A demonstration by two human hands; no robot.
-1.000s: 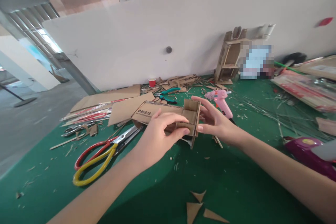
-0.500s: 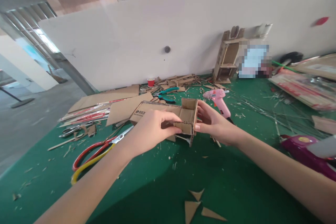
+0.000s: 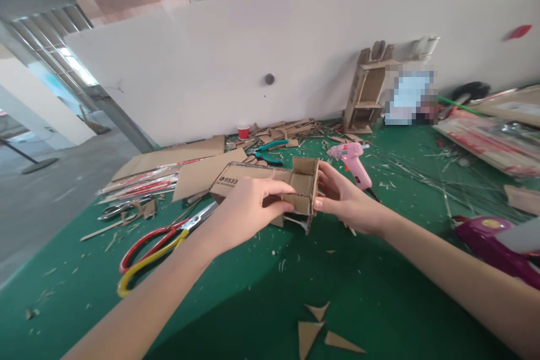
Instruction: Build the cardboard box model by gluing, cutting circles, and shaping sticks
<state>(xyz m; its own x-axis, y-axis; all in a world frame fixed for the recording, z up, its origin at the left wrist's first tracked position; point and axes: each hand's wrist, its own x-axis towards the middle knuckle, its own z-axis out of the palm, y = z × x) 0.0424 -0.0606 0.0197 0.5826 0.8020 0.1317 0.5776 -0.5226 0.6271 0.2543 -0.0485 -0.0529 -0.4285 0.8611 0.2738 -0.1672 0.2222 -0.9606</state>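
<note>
An open cardboard box structure (image 3: 301, 183) with printed digits on its long side is held just above the green table (image 3: 236, 304). My left hand (image 3: 247, 211) grips its near wall, thumb and fingers pinching the cardboard. My right hand (image 3: 343, 197) closes on the box's right end, fingers behind it and thumb at the front corner. Both hands are closed on the same piece.
Red-and-yellow scissors (image 3: 156, 247) lie left of my left arm. A pink glue gun (image 3: 354, 160) sits behind my right hand. Teal pliers (image 3: 268, 152), flat cardboard sheets (image 3: 202, 171), a cardboard model (image 3: 367, 93) by the wall, cardboard triangles (image 3: 318, 332) and a purple tool (image 3: 493, 242) lie around.
Both hands kept their hold on the cardboard box. It shifted slightly up and away from me, and my left fingers adjusted along its near wall.
</note>
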